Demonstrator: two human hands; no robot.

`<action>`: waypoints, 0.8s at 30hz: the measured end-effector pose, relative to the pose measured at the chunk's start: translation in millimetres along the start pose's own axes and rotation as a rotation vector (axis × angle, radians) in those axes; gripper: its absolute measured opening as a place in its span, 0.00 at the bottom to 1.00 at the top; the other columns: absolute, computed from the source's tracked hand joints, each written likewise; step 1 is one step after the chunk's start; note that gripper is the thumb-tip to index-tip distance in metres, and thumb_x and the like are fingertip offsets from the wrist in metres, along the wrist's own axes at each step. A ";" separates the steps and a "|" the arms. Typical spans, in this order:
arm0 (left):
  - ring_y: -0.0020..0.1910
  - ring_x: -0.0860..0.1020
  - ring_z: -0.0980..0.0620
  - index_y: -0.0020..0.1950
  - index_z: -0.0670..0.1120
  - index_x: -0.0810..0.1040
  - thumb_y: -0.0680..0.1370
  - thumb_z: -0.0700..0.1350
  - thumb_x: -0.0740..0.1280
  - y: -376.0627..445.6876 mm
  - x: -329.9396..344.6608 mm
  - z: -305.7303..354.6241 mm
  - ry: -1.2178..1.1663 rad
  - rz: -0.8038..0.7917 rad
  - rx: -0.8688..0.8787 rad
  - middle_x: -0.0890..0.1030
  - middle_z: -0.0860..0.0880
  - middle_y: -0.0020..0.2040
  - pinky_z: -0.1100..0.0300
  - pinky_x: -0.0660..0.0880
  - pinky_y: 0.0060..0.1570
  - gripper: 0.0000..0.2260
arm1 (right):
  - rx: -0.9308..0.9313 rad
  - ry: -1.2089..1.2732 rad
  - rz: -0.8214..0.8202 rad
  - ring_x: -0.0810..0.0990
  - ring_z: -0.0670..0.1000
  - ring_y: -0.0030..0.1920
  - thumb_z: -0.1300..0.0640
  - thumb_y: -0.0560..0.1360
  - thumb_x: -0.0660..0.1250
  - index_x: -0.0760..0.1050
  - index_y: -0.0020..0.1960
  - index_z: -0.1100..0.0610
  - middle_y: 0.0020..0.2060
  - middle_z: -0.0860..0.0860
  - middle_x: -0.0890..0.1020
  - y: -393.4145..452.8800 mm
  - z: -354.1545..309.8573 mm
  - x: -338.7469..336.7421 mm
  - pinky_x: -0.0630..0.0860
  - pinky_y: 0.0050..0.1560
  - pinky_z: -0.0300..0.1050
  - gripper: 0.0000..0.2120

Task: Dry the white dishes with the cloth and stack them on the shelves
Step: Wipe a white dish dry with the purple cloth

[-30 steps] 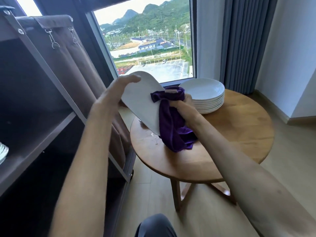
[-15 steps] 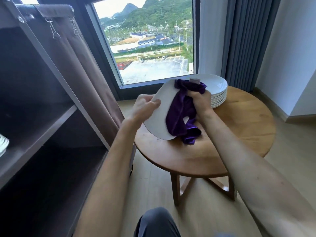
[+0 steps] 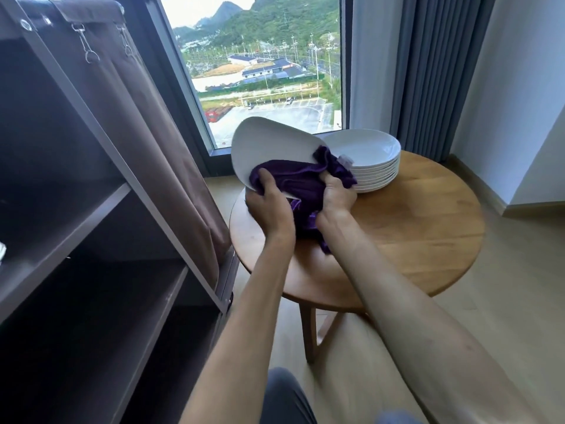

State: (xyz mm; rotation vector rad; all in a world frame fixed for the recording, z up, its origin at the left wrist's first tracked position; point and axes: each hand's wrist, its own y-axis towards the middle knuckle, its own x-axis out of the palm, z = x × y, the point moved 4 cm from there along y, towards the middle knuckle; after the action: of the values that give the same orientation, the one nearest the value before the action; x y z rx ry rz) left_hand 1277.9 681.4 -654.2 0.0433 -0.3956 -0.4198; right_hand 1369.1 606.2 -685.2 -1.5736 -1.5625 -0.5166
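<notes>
Head view: your left hand (image 3: 266,206) and right hand (image 3: 335,198) both clutch the purple cloth (image 3: 301,182) against a tilted white plate (image 3: 269,145) held over the round wooden table's (image 3: 412,228) left edge. The plate stack (image 3: 371,160) sits at the table's far edge.

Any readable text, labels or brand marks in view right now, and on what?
None readable.
Purple cloth: a small pale tag is sewn on it, too small and blurred to read.
Held white plate, plate stack, shelf unit: no markings visible.
Buildings through the window: no legible signs.
</notes>
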 end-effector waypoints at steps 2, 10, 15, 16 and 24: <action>0.34 0.79 0.66 0.41 0.54 0.74 0.85 0.50 0.64 8.6 -7.5 14.4 0.004 -0.029 0.062 0.81 0.64 0.31 0.69 0.76 0.37 0.12 | -0.001 -0.075 -0.180 0.85 0.58 0.43 0.73 0.68 0.73 0.81 0.54 0.62 0.48 0.60 0.84 3.3 -9.4 7.3 0.84 0.42 0.51 0.16; 0.42 0.83 0.50 0.46 0.48 0.83 0.84 0.59 0.59 53.3 -11.5 53.8 0.390 -0.548 0.047 0.85 0.49 0.41 0.58 0.81 0.39 0.20 | 0.219 -0.386 -0.584 0.79 0.68 0.63 0.70 0.72 0.67 0.75 0.67 0.69 0.63 0.68 0.78 13.4 -29.9 -2.5 0.77 0.64 0.63 0.23; 0.42 0.85 0.47 0.53 0.50 0.82 0.83 0.61 0.58 54.4 -13.3 35.8 0.433 -0.502 -0.309 0.88 0.50 0.42 0.56 0.79 0.38 0.19 | 0.332 -0.341 -0.767 0.86 0.55 0.52 0.52 0.76 0.70 0.86 0.54 0.56 0.52 0.57 0.86 -9.8 -34.8 3.1 0.81 0.52 0.48 0.11; 0.42 0.85 0.47 0.54 0.50 0.81 0.82 0.61 0.60 53.9 -14.0 28.8 0.412 -0.450 -0.383 0.87 0.49 0.41 0.55 0.80 0.37 0.18 | 0.359 -0.268 -0.780 0.85 0.54 0.51 0.49 0.78 0.68 0.86 0.54 0.56 0.51 0.55 0.86 -14.1 -36.7 6.0 0.81 0.55 0.49 0.13; 0.41 0.84 0.45 0.51 0.44 0.81 0.84 0.46 0.65 16.4 3.7 -6.5 0.164 -0.453 -0.599 0.86 0.43 0.44 0.50 0.82 0.46 0.08 | 0.191 0.022 -0.601 0.83 0.53 0.53 0.35 0.81 0.53 0.75 0.69 0.54 0.61 0.52 0.80 -23.6 -52.3 47.2 0.77 0.60 0.54 0.29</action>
State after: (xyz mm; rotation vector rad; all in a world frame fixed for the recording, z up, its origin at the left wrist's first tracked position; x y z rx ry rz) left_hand 1289.9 694.6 -656.8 -0.4202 -0.0820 -0.9619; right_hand 1366.9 591.1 -612.5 -0.9367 -2.0019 -0.6766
